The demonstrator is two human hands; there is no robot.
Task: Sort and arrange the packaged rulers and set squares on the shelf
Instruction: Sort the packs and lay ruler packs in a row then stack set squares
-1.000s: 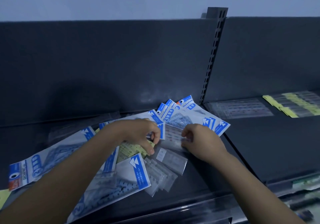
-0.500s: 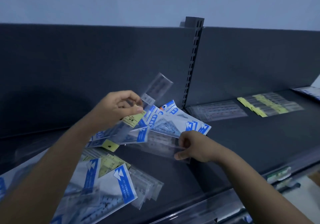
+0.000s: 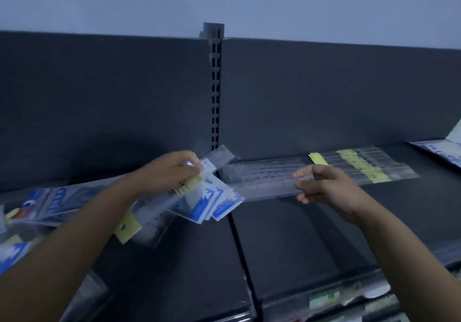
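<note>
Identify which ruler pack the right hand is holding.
The long clear pack, pinched at one end by the right hand; it shows no blue or yellow card, unlike the mixed bundle in the left hand.

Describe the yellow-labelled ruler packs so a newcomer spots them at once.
Start at the slotted upright post; to its right, on the dark shelf, lies a row of clear ruler packs. Yellow labels set them apart from the plain clear packs nearer the post and the blue-printed packs far right.
</note>
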